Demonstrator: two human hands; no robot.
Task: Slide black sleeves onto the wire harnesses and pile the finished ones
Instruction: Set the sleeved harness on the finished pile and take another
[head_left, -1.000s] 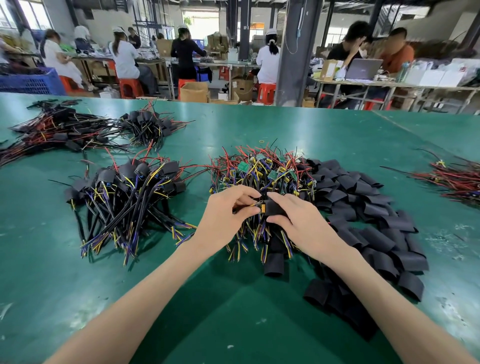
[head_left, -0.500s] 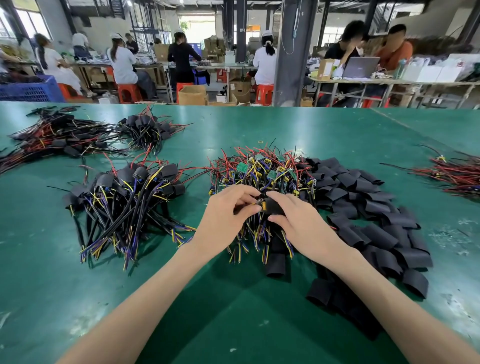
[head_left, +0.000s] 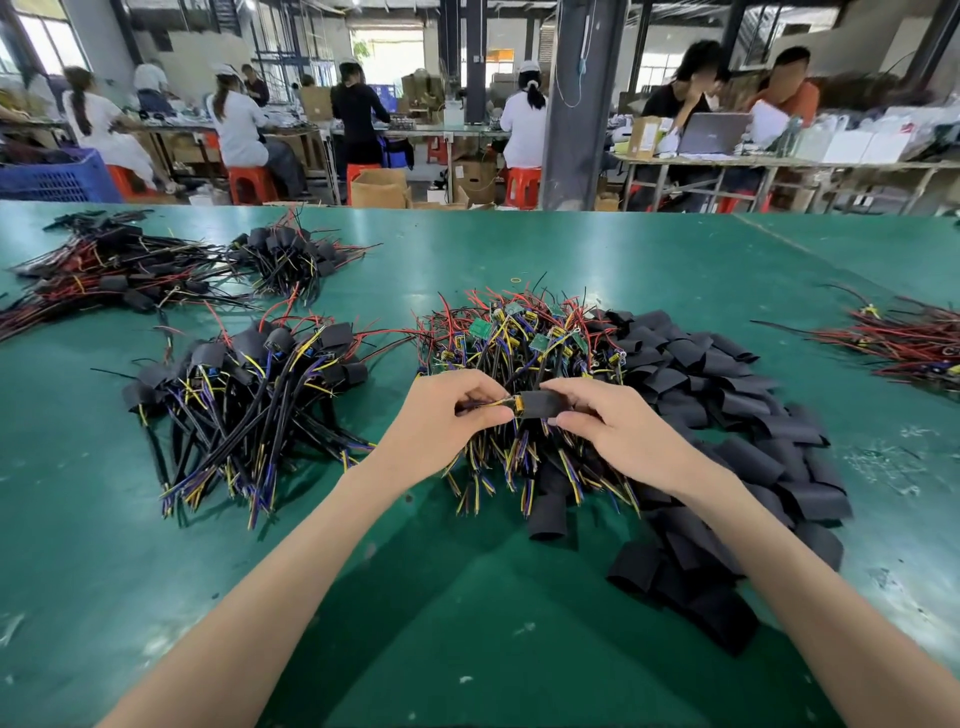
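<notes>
Left hand (head_left: 441, 415) pinches the harness (head_left: 498, 404) end, right hand (head_left: 613, 421) grips a black sleeve (head_left: 537, 404), both held just above the unsleeved pile (head_left: 524, 353) mid-bench (head_left: 467, 597). Sleeve's mouth sits at the yellow part, so we're mid-slide. Next, I'd say: push the sleeve fully over, then drop it on the finished pile (head_left: 249, 379) to the left.

We find bare desk (head_left: 156, 571) open along the near edge. Further in, a wire pile (head_left: 519, 348) blocks the middle, finished wires (head_left: 244, 400) crowd its left, and loose sleeves (head_left: 727, 410) spread along its right.
</notes>
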